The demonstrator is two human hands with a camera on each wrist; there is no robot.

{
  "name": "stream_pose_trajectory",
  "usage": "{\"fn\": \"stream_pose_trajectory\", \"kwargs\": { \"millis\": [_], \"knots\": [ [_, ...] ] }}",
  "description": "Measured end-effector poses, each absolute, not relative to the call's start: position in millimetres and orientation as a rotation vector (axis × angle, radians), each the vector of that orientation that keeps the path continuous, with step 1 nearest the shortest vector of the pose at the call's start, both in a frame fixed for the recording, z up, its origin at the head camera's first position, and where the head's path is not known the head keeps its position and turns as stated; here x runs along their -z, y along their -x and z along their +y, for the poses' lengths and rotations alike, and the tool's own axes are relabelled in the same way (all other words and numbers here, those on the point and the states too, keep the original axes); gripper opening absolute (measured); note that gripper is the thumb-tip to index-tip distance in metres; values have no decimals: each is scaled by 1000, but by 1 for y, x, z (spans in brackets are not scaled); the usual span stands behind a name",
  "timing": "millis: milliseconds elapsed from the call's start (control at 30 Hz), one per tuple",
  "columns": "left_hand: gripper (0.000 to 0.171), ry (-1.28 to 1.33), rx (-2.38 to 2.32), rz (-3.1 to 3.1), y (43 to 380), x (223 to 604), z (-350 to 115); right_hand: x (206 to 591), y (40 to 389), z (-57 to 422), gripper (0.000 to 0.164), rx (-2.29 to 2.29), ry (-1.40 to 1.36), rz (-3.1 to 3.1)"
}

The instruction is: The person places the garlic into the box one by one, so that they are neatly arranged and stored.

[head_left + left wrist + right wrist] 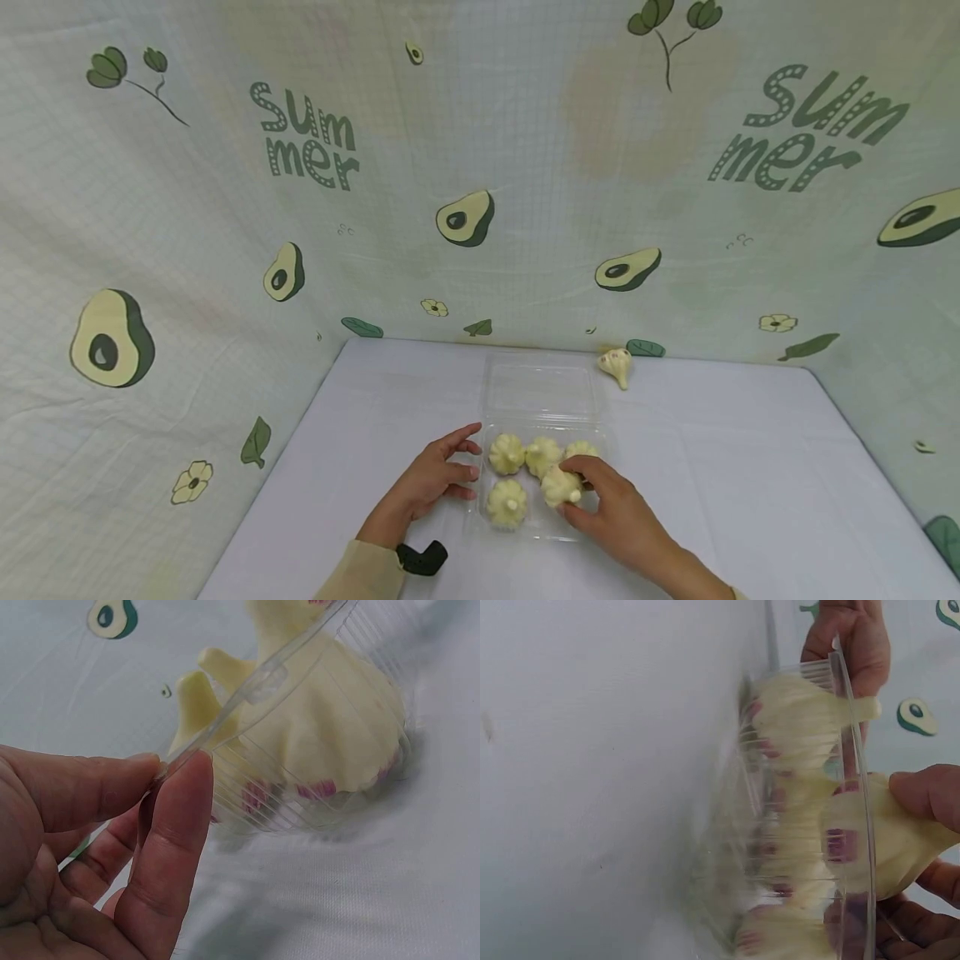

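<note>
A clear plastic clamshell box point(536, 527) lies on the table with its lid point(542, 392) folded back flat behind it. My right hand point(618, 512) grips a garlic bulb point(559, 487) between thumb and fingers, over the front right part of the box. In the right wrist view that bulb point(889, 840) overlaps the rim, its base turned toward the inside. At the box's left side, my left hand point(442, 473) pinches the rim point(217, 720) between thumb and forefinger. Several more bulbs sit inside, among them a front left one point(507, 503) and a back left one point(507, 454).
Another garlic bulb point(616, 365) lies behind the box to the right, near the table's back edge. A white cloth covers the table point(720, 450). Printed fabric point(525, 150) with avocados and lettering hangs around the back and sides. A black band piece point(423, 558) sits on the left wrist.
</note>
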State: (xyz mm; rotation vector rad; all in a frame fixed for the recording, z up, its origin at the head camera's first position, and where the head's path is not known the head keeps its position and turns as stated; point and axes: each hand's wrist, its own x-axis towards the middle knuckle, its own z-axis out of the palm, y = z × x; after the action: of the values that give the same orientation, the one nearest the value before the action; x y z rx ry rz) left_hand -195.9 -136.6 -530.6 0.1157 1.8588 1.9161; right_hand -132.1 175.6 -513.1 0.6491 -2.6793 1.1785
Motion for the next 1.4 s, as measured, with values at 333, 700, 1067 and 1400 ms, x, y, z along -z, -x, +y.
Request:
{"fn": "stream_pose_trajectory", "kwargs": {
  "millis": [333, 700, 1067, 1400],
  "knots": [
    [78, -111, -1921, 1853, 195, 530, -136, 521, 129, 167, 46, -987, -572, -2716],
    [78, -109, -1923, 1852, 197, 531, -137, 519, 129, 154, 45, -955, -469, -2817],
    [78, -115, -1924, 1855, 197, 531, -137, 520, 133, 148, 46, -962, -431, -2902],
    [78, -119, -1924, 1845, 196, 532, -137, 521, 135, 150, 43, -946, -464, -2910]
  ]
}}
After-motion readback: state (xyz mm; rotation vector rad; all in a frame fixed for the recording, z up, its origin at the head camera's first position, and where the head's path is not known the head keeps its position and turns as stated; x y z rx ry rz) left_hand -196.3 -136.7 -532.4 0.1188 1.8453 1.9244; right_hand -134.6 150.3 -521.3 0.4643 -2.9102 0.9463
